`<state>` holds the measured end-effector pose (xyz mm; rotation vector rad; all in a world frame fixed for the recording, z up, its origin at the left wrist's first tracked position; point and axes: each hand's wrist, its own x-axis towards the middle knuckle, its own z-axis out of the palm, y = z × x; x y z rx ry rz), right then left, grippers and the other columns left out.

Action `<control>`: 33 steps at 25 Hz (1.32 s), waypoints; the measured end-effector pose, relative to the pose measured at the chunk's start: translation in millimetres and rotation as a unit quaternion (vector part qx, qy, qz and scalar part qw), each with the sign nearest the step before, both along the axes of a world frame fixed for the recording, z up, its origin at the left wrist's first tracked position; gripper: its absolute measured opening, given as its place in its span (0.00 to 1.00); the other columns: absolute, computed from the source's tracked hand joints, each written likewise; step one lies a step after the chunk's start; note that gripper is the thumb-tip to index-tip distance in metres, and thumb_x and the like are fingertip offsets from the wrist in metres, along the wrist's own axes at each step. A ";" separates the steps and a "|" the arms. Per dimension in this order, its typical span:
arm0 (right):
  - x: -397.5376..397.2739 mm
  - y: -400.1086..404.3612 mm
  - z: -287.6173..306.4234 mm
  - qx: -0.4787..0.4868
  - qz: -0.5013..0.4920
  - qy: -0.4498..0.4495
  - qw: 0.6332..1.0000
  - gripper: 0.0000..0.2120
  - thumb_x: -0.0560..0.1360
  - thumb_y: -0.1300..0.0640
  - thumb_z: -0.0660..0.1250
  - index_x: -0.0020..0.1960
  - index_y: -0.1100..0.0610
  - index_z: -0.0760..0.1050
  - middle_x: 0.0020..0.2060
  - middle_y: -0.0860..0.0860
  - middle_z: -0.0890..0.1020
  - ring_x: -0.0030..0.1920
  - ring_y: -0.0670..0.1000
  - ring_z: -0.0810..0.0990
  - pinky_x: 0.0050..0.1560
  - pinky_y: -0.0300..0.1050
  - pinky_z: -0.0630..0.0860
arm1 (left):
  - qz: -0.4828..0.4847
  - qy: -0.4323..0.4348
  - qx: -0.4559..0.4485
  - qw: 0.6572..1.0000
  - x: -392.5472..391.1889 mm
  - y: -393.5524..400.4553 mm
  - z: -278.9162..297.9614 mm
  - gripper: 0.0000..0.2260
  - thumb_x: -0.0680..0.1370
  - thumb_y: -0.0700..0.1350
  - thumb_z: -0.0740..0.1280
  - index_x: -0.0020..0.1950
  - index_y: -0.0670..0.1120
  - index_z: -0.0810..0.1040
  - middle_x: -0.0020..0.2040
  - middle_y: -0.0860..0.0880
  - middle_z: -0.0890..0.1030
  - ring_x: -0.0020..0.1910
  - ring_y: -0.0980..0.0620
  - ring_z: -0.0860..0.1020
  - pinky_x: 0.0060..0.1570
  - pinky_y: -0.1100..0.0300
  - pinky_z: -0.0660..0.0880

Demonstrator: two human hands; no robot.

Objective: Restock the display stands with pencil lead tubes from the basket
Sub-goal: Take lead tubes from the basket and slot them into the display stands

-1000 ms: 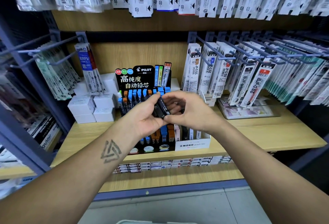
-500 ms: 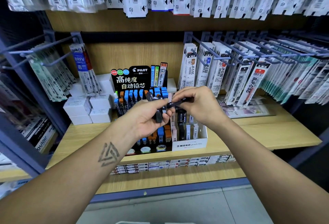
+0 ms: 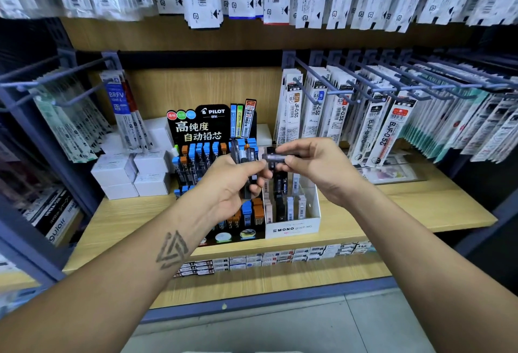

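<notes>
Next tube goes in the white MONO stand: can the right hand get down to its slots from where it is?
Probably yes: the right hand, pinching one tube, hangs over the MONO stand, whose top is open.

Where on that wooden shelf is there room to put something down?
Bare shelf lies right of the MONO box, and a smaller patch in front of the white boxes. The middle is crowded with the Pilot stand.

wooden shelf [image 3: 420,207], Pilot stand [image 3: 213,128], Mono box [image 3: 294,229], white boxes [image 3: 131,173]
</notes>
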<state>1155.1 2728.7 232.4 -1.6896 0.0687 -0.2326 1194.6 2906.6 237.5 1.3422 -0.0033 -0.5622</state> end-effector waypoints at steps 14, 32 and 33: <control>20.4 -36.5 0.6 -0.376 -0.122 0.003 0.919 0.04 0.72 0.62 0.77 0.45 0.54 0.85 0.37 0.48 0.85 0.37 0.42 0.82 0.49 0.31 0.77 | -0.009 0.077 -0.079 0.994 3.1 6.1 10.0 0.07 0.80 0.35 0.66 0.57 0.36 0.73 0.39 0.36 0.82 0.29 0.51 0.76 0.25 0.65 0.72; 34.7 -17.3 -36.1 -0.524 -0.053 0.042 0.849 0.09 0.78 0.63 0.68 0.54 0.54 0.83 0.48 0.53 0.84 0.45 0.48 0.77 0.49 0.38 0.71 | -0.025 0.073 -0.066 0.995 -2.6 8.0 12.1 0.05 0.81 0.36 0.65 0.56 0.37 0.73 0.38 0.37 0.81 0.29 0.51 0.76 0.25 0.66 0.72; 35.2 -16.7 -36.8 -0.528 -0.056 0.043 0.846 0.09 0.78 0.63 0.67 0.55 0.55 0.83 0.48 0.53 0.83 0.45 0.48 0.75 0.48 0.38 0.70 | -0.027 0.074 -0.064 0.995 -2.8 8.1 11.8 0.05 0.81 0.36 0.66 0.55 0.37 0.73 0.38 0.37 0.81 0.29 0.51 0.76 0.25 0.66 0.72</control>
